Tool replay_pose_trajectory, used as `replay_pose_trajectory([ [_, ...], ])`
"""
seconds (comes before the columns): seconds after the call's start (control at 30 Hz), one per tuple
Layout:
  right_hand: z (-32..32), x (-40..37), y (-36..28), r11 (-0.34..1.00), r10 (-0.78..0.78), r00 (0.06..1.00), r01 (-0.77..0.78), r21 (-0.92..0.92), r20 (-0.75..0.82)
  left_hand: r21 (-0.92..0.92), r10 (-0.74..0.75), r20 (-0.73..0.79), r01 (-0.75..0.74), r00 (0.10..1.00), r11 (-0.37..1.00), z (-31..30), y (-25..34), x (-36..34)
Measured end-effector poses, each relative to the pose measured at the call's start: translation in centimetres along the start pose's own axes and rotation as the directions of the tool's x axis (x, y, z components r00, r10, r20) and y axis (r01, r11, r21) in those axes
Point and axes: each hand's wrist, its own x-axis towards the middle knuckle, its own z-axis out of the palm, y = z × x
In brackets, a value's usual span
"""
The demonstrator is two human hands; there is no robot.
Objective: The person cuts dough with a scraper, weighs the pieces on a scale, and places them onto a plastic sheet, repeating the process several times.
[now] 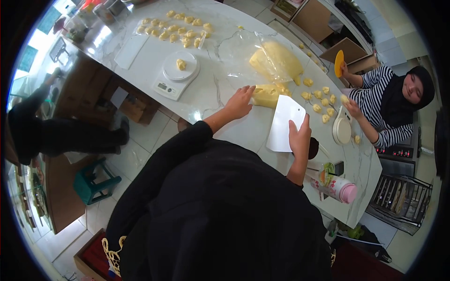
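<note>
Far out at ten o'clock, rows of small dough pieces (173,30) lay on the marble counter (220,89). Closer in, at ten o'clock of the near hand, a white kitchen scale (176,75) carried a single dough lump (181,64) on its plate.

And there was the left hand (239,103), palm down, fingers stretched out and loose, gripping nothing. Its fingertips rested against the near end of the dough block (268,95), which lay on the counter at the hand's three o'clock, between the two hands. At twelve o'clock of that block, a bigger dough mass (276,61) sat under clear plastic wrap.

Over to the right hand (300,136): fingers closed round the lower corner of the white scraper (286,124), thumb pressed on its face. The blade stood up toward eleven o'clock of the hand, its top edge just beside the dough block.

At one o'clock of the scraper, small dough balls (318,96) were scattered on the counter. Beyond them, at three o'clock, a co-worker in striped sleeves held an orange scraper (339,63) in one hand, and the co-worker's other hand (351,108) pinched a dough ball. Down at five o'clock of the right hand, a pink bottle (337,188) lay on its side.
</note>
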Motion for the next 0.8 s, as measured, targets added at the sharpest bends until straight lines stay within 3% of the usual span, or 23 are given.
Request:
replay_pose_trajectory([
  [0.1, 0.0, -0.7, 1.4, 0.999, -0.027, 1.0, 0.027, 0.017, 0.0, 0.016, 0.074, 0.105, -0.076, 0.992, 0.997, 1.0, 0.0, 0.9],
  [0.27, 1.0, -0.9, 1.4, 0.998, -0.057, 0.998, 0.057, 0.004, 0.003, -0.07, -0.052, 0.153, 0.063, 0.987, 0.996, 0.2, 0.5, 1.5],
  [0.4, 1.8, -0.1, 0.7, 0.993, -0.106, 0.993, 0.103, 0.056, 0.056, -0.014, -0.058, 0.132, 0.061, 0.989, 0.998, -0.1, 0.9, 1.6],
  [0.47, 2.4, 0.5, 0.1, 0.979, -0.172, 0.981, 0.16, 0.128, 0.094, -0.165, -0.043, 0.083, 0.057, 0.996, 0.985, 0.5, 0.6, 1.6],
  [0.6, 3.8, 1.7, -0.8, 0.964, -0.257, 0.962, 0.25, 0.088, 0.092, -0.259, -0.066, 0.067, 0.081, 0.996, 0.962, 0.8, 0.7, 1.7],
  [0.67, 4.3, 2.1, -1.7, 0.967, -0.25, 0.964, 0.244, 0.077, 0.09, -0.369, -0.138, -0.043, 0.112, 0.989, 0.923, 1.0, 0.3, 1.8],
  [0.8, 5.5, 3.2, -3.1, 0.966, -0.235, 0.967, 0.244, -0.084, 0.103, -0.417, -0.181, -0.075, 0.134, 0.981, 0.899, 1.4, -1.5, 1.4],
])
